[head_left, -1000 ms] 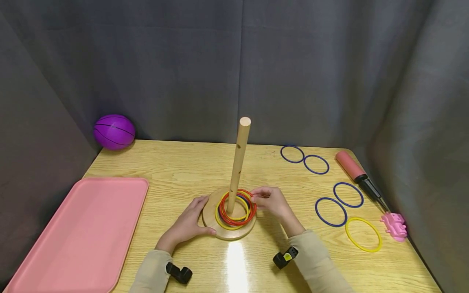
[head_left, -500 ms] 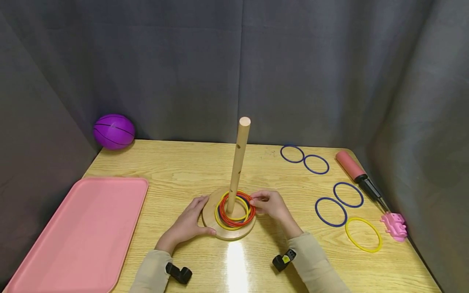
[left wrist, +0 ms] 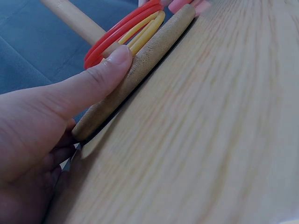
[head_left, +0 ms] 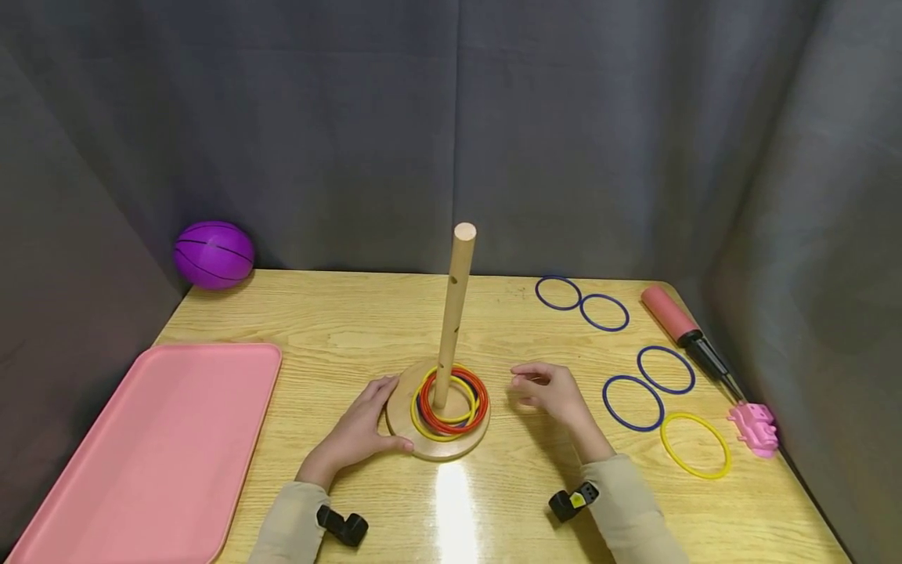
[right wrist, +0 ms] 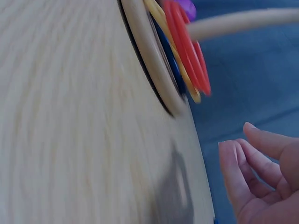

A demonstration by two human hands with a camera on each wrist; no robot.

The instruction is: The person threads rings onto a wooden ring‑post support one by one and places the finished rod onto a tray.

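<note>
A wooden ring-toss stand point(head_left: 450, 313) stands mid-table, its upright post rising from a round base. Red rings point(head_left: 485, 399) lie stacked round the foot of the post over yellow rings point(head_left: 416, 423); a blue ring point(right wrist: 174, 60) shows beneath them in the right wrist view. My left hand point(head_left: 355, 429) holds the base's left edge, its thumb point(left wrist: 105, 74) on top and its fingers round the rim. To the right of the base, my right hand point(head_left: 557, 392) hovers over the table with loosely bent fingers, holding nothing and apart from the rings.
Several blue rings point(head_left: 633, 429) and a yellow ring point(head_left: 707, 476) lie on the table at right. Beyond them lie a red-and-black hand pump point(head_left: 669, 313) and a pink toy point(head_left: 754, 429). A pink tray point(head_left: 148, 454) sits at left, a purple ball point(head_left: 214, 254) at the far left corner.
My right hand has let go of the red rings' right edge and drawn away to the right. My left hand keeps its hold on the base. The head view has shifted slightly.
</note>
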